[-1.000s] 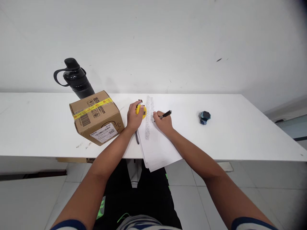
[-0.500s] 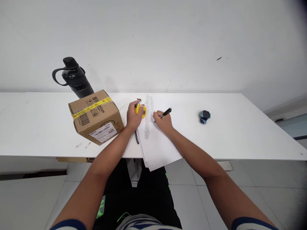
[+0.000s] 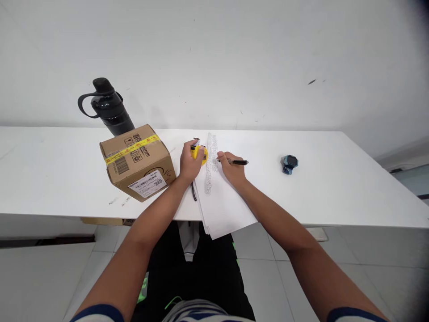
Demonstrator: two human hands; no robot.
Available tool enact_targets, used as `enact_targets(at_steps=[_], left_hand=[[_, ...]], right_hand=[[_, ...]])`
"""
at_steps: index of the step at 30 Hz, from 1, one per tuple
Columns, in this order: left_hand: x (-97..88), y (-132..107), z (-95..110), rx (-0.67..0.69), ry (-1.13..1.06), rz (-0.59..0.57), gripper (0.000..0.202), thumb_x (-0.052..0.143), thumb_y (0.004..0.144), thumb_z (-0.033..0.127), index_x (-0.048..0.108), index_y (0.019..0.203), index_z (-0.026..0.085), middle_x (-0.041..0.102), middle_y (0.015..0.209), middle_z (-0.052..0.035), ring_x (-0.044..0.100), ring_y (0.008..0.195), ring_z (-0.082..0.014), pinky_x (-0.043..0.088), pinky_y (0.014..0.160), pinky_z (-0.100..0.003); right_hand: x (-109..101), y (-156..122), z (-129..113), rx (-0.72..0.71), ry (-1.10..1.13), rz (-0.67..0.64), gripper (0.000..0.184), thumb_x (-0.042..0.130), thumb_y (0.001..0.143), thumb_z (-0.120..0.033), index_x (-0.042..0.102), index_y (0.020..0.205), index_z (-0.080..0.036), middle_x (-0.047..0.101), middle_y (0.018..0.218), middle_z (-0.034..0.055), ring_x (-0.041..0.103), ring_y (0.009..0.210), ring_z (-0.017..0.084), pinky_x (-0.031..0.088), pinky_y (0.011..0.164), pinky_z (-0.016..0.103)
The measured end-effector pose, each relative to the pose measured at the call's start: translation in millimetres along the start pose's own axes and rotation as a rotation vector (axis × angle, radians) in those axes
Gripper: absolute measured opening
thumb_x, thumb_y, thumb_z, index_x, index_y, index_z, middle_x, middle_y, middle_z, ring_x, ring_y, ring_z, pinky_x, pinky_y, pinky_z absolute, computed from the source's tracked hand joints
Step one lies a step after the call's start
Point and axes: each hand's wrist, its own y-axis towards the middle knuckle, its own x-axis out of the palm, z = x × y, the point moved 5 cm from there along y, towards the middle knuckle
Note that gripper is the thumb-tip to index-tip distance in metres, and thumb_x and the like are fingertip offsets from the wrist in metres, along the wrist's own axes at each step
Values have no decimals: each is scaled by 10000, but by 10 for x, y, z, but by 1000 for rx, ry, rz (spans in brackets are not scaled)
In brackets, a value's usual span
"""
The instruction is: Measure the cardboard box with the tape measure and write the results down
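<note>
My left hand [image 3: 190,162] is closed around a yellow tape measure [image 3: 203,155], beside the upper left of a small stack of white paper [image 3: 226,210]. A black wrist strap [image 3: 193,192] hangs below that hand on the table. Narrow columns of small dark writing [image 3: 209,174] run down the top sheet. My right hand [image 3: 233,170] rests on the sheet's right side, gripping a black pen [image 3: 238,162] between thumb and fingers. The pen lies nearly level, its back end pointing right. Its tip is close to the writing; whether it touches the paper I cannot tell.
A taped cardboard box [image 3: 134,156] stands left of my left arm, with a black water bottle [image 3: 114,109] behind it. To the right lies a blue-and-black wristwatch [image 3: 289,164] on the white table [image 3: 338,188]. The wall [image 3: 214,67] rises behind the table.
The pen has tipped from slanting upward to nearly level in my right hand. My left hand keeps its hold on the tape measure. The whole view has shifted slightly.
</note>
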Motion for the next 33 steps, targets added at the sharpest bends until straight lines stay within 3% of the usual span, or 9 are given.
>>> enact_targets(at_steps=[3,6,9,13,18,21,25,33], left_hand=[[0,-3,-8,1,9,-1,326,583,908,390,533,1195,244,633,1257,-82,590,1180,-200,462,1021,-360],[1,-6,-8,0,16,0,323,580,909,396,540,1190,241,634,1254,-82,593,1178,-196,461,1021,-353],[4,-8,-8,0,19,3,318,583,907,395,548,1183,241,635,1255,-78,594,1179,-190,457,1026,-342],[8,-8,-14,12,18,1,317,580,911,402,551,1188,251,636,1252,-72,593,1181,-187,455,1033,-340],[1,-11,-14,20,22,-4,317,576,916,391,551,1200,253,631,1257,-76,592,1187,-198,460,1036,-358],[-8,-17,22,50,41,-11,315,575,915,371,555,1207,254,632,1250,-74,591,1194,-200,462,1037,-362],[-26,-35,105,115,57,-25,297,578,911,339,581,1191,240,647,1232,-72,602,1181,-195,463,1044,-365],[-49,-49,135,114,61,-59,244,621,872,296,641,1105,229,689,1167,-61,645,1107,-188,504,997,-360]], right_hand=[[-13,-4,-49,-145,-96,13,471,460,930,-610,647,749,-217,649,766,24,600,770,175,445,712,294],[-5,25,-11,-229,-256,23,349,470,947,-491,671,1050,-225,661,978,59,614,866,192,465,763,310],[1,96,98,-186,-412,4,401,424,938,-331,581,1282,-198,640,1094,94,611,875,221,460,764,354],[-13,178,206,-88,-634,-35,474,357,908,-197,533,1346,-162,647,1146,145,600,1013,288,442,847,432],[-29,203,259,-11,-557,-62,517,406,880,-228,484,1381,-125,677,1077,169,609,984,325,458,839,468],[11,165,163,-152,-425,-79,506,415,916,-320,471,1393,-161,692,1003,126,626,888,286,475,820,441],[98,76,-22,-395,-418,-127,485,424,954,-462,555,1315,-166,658,1170,163,596,1085,313,461,905,455],[180,66,-45,-477,-429,-159,503,384,974,-515,611,1240,-153,609,1275,183,564,1185,325,461,971,493]])
